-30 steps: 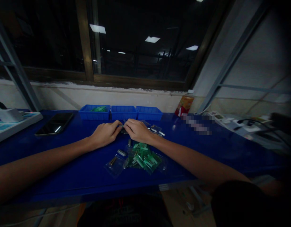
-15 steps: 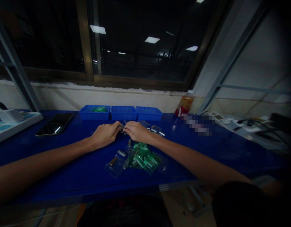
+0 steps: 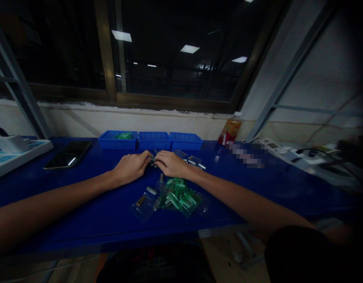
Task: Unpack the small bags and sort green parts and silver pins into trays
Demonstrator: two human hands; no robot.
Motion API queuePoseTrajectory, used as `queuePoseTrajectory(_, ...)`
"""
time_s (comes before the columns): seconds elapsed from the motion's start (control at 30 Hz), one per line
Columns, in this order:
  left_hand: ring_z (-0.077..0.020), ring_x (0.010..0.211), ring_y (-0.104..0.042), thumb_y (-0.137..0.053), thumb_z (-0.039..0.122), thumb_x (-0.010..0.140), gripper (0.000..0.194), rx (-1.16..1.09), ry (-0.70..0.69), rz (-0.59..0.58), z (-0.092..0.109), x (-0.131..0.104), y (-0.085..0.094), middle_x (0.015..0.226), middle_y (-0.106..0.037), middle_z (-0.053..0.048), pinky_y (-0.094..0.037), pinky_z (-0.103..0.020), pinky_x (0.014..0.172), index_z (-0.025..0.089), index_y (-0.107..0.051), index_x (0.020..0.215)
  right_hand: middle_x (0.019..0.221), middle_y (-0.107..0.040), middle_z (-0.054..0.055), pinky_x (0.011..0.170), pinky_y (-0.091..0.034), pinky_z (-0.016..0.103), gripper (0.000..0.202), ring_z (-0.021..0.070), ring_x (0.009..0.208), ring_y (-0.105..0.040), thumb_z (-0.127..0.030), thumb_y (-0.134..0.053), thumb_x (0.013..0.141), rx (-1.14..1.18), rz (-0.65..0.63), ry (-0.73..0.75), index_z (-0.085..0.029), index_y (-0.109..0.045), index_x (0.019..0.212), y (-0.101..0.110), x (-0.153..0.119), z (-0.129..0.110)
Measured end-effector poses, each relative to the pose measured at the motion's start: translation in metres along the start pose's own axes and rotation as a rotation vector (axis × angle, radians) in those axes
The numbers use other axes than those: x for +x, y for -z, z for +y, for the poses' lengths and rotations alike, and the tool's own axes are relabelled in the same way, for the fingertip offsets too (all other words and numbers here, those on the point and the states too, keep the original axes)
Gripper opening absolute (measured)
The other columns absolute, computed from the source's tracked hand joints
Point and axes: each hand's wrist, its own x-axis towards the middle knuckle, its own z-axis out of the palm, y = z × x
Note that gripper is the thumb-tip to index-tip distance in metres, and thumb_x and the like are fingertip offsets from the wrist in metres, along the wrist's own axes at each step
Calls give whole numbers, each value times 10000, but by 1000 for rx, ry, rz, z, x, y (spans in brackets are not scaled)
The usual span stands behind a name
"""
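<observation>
My left hand [image 3: 132,167] and my right hand [image 3: 171,163] meet above the blue table, fingers pinched close together. A small item, too small and dark to name, shows between their fingertips. Just nearer to me lies a pile of green pieces in clear bags [image 3: 181,196]. To its left are a clear bag with brass-coloured pins [image 3: 142,201] and a small metal cylinder [image 3: 152,190]. Another metal piece [image 3: 161,177] stands out below my hands. Several small bagged metal parts [image 3: 194,160] lie beyond my right hand, partly hidden by it.
Three blue bins stand at the back: the left bin [image 3: 103,140] holds green pieces, beside the middle bin [image 3: 154,142] and right bin [image 3: 185,142]. A phone [image 3: 67,155] and power strip [image 3: 36,151] lie left. A red-orange packet [image 3: 230,131] and plugged-in cables are right.
</observation>
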Motion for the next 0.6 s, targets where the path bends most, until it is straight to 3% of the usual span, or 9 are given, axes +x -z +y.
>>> queuePoseTrajectory(0.33, -234, 778, -657, -208, 373, 932, 336, -8, -15, 22, 0, 0, -1, 887, -673, -68, -462, -310, 634, 195, -483, 1009, 738, -554, 21, 673, -359, 259, 97, 140, 707, -491, -242, -498, 832, -11, 91, -113, -161, -538, 868, 2, -2, -5)
queuePoseTrajectory(0.6, -239, 789, -661, -264, 394, 919, 318, -94, -12, 61, 0, -1, -1, 883, -678, -45, -467, -312, 638, 215, -397, 1147, 757, -580, 46, 701, -364, 279, 186, 159, 747, -506, -278, -419, 881, -86, 92, -142, -154, -551, 843, 4, -2, -8)
